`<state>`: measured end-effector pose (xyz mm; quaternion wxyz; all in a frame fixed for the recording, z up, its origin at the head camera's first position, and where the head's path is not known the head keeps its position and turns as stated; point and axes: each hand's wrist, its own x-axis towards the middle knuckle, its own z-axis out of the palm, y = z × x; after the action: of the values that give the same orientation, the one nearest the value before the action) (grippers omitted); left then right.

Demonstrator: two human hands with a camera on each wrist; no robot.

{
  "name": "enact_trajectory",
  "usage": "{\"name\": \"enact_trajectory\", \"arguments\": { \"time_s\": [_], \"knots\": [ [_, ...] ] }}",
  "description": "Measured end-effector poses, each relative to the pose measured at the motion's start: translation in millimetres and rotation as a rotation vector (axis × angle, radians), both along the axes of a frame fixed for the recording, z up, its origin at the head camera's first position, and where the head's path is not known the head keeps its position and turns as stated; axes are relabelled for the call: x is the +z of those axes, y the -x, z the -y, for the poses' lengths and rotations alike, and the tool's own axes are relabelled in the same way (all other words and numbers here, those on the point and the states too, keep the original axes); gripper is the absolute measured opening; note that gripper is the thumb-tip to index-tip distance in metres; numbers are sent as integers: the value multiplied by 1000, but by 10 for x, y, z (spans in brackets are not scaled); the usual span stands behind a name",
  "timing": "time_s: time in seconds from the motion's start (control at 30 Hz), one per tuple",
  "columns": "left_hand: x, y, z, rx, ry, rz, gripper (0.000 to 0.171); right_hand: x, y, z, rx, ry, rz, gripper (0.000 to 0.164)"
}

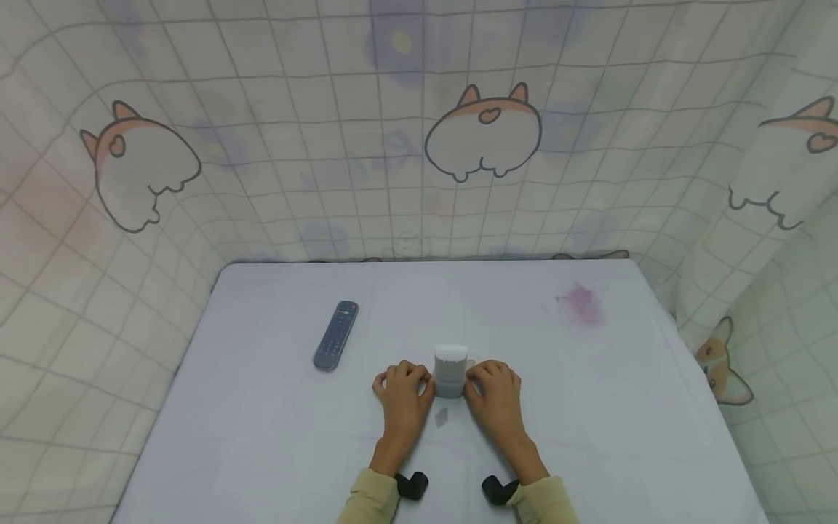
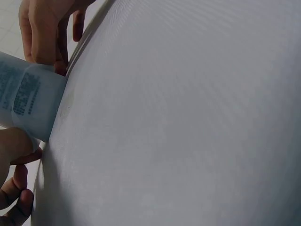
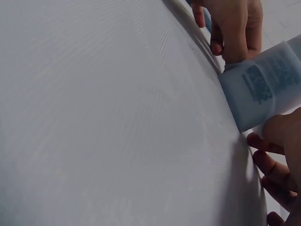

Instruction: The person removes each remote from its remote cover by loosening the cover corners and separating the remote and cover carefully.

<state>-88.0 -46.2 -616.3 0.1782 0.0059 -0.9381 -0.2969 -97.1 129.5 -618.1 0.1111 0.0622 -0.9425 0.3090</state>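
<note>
A small white container [image 1: 450, 370] stands upright on the white-covered table [image 1: 275, 437], between the two hands. Printed text shows on the side of the container [image 2: 40, 101] in the left wrist view, and again on the container [image 3: 263, 84] in the right wrist view. My left hand [image 1: 404, 400] holds its lower left side with thumb and fingertips, the other fingers bent. On the opposite side my right hand [image 1: 497, 400] grips the lower right edge in much the same way. The wrist views hide part of both hands and the container's top.
A dark remote control [image 1: 336, 335] lies to the left, beyond the left hand. A pink stain [image 1: 584, 304] marks the cloth at the back right. Curtains with corgi drawings [image 1: 483, 135] hang behind and at both sides of the table.
</note>
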Motion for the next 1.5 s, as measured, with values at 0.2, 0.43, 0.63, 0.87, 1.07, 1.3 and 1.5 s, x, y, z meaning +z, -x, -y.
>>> {"name": "enact_trajectory", "arguments": {
  "time_s": [0.2,0.43,0.63,0.87,1.07,1.3,1.5],
  "knots": [
    [-3,-16,-7,4,-1,-28,17,73,-48,4,-3,7,62,13],
    [-20,-10,0,6,-8,-46,17,221,-132,14,76,80,1,33],
    [-34,5,17,1,-38,-13,15,363,-176,20,173,173,-22,42],
    [-37,-2,23,7,-40,15,13,462,-195,42,266,220,-70,43],
    [-26,-23,9,3,-29,-9,12,457,-215,68,275,233,-66,43],
    [-15,-40,-1,3,-16,-9,10,441,-230,87,256,253,-48,46],
    [10,-44,-7,2,-36,13,9,427,-224,93,267,276,-62,43]
  ]
}}
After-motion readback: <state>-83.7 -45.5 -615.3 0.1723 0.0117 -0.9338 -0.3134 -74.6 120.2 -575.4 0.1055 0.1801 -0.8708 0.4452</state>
